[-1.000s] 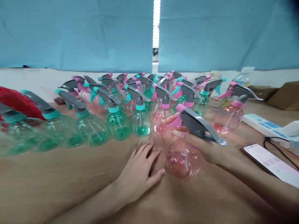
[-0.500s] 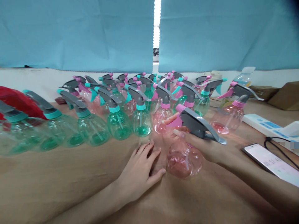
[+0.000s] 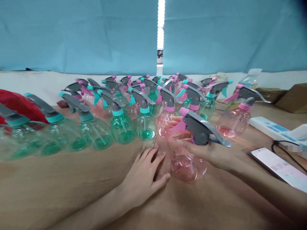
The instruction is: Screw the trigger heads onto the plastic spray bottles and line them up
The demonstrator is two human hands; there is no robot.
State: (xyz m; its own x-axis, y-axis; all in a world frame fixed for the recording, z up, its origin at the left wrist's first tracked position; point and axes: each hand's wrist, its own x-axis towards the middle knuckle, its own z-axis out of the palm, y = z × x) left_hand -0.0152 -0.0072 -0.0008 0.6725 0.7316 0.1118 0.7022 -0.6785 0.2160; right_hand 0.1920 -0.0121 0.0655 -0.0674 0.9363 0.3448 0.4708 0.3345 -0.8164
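Note:
A clear pink spray bottle (image 3: 188,167) with a grey head and pink trigger stands on the table in front of me. My right hand (image 3: 199,150) is wrapped about its neck, just under the spray head, with fingertips showing past the trigger. Part of the neck and collar is hidden by that hand. To the left of this bottle, my left hand (image 3: 146,175) lies flat on the wood, fingers a little spread and holding nothing. Just beyond its fingertips stands a green spray bottle (image 3: 145,127), in a row with others.
Several green and pink spray bottles crowd the table's far side, one pink bottle (image 3: 233,121) at the right. A phone (image 3: 271,166) showing a timer, a white power strip (image 3: 273,127) and a brown box (image 3: 292,99) are at right. A red bag (image 3: 21,105) lies at left.
My right hand has shifted slightly around the bottle's neck, and the spray head has turned and moved a little. The left hand has stayed put.

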